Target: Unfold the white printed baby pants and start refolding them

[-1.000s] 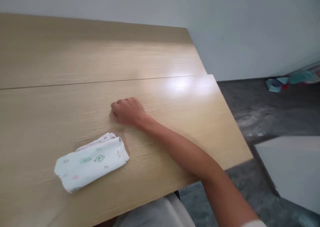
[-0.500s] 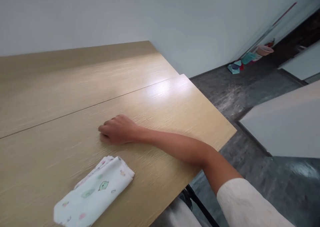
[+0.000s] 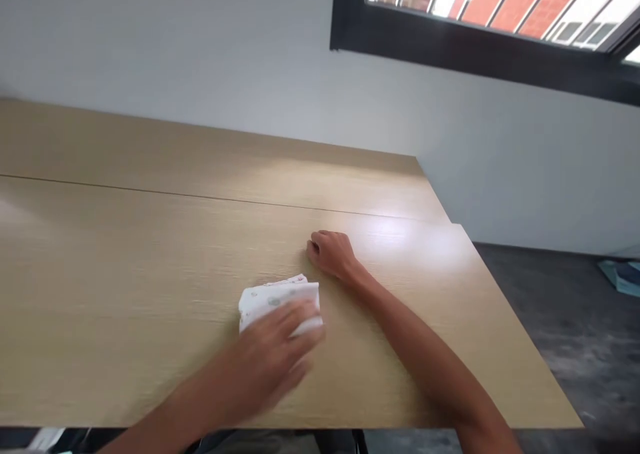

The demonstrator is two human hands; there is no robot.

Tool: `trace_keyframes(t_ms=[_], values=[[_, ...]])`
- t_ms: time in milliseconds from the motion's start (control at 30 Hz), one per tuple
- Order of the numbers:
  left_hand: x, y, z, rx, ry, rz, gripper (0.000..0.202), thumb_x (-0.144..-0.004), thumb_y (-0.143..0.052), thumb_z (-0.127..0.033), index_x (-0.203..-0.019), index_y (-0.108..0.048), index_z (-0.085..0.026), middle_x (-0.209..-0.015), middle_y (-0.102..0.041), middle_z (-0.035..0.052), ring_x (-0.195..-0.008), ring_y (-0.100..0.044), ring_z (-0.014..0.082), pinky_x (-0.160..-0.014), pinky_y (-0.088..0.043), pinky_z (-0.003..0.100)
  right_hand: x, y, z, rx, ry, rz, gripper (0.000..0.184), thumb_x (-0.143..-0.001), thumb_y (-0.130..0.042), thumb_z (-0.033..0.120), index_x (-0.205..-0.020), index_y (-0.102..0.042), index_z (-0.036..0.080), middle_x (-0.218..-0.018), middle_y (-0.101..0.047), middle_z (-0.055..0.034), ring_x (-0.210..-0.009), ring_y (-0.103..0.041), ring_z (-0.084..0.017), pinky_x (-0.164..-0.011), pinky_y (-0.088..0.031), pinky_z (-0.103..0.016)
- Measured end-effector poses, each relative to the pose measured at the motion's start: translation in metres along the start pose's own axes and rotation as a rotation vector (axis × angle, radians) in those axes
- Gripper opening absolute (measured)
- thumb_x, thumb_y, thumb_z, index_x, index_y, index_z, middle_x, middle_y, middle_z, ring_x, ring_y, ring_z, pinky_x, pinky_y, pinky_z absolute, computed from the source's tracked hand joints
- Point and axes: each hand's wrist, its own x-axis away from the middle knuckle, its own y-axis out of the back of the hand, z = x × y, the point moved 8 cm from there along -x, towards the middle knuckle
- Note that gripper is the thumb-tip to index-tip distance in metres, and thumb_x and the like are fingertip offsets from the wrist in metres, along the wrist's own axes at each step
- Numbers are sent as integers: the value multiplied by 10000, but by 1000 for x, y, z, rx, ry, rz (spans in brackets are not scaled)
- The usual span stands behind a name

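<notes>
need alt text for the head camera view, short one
A person's left hand, blurred, lies on a folded white printed cloth on a light wooden table. Their right hand rests curled on the tabletop just beyond the cloth. Behind are a pale wall and a dark-framed window.

Bare tabletop (image 3: pixel 125 274) around folded cloth (image 3: pixel 273 297)

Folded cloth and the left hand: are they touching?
Touching. In the head view the left hand, blurred, lies over the near edge of the folded cloth on the table, with no gap between them.
</notes>
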Motion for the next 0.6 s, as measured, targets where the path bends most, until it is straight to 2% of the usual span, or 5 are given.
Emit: trace_keyframes(t_ms=[133, 300, 367, 433, 600], values=[[-56, -35, -18, -275, -186, 55, 431, -984, -313, 12, -1415, -295, 13, -1451, -214, 220, -1344, -97, 377, -1135, -162, 539, 0, 23, 25, 59, 115, -68, 300, -947, -367, 252, -757, -572, 142, -768, -600, -35, -634, -474, -143, -630, -236, -309], [-111, -78, -85, -374, -424, -59, 274, -1062, -422, -103, -1316, -440, 0, -1244, -428, 218, -1190, -374, 374, -1061, -303, 508, -1, 35, 39, -153, 114, -118, 282, -903, -432, 295, -682, -506, 137, -699, -554, -15, -579, -369, -119, -598, -217, -293], [-123, -90, -116, -280, -509, -92, 151, -1048, -466, -71, -1179, -542, -70, -978, -504, 118, -892, -520, 284, -809, -465, 416, -3, 32, 37, -488, 34, -60, 305, -856, -497, 336, -635, -453, 131, -629, -486, -7, -564, -336, -104, -570, -231, -267], [-130, -102, -142, -228, -595, -110, 63, -999, -579, -67, -973, -584, -125, -831, -473, 65, -771, -515, 251, -642, -446, 365, -3, 27, 38, -970, -56, 54, 350, -814, -553, 395, -624, -411, 137, -597, -409, -5, -553, -331, -97, -548, -259, -245], [-134, -118, -165, -245, -729, -205, 155, -973, -725, -167, -897, -589, -165, -786, -425, 41, -770, -511, 232, -626, -395, 350, 6, 38, 58, -1963, -174, 310, 321, -888, -394, 470, -809, -418, 160, -642, -357, -6, -581, -367, -118, -616, -390, -254]])
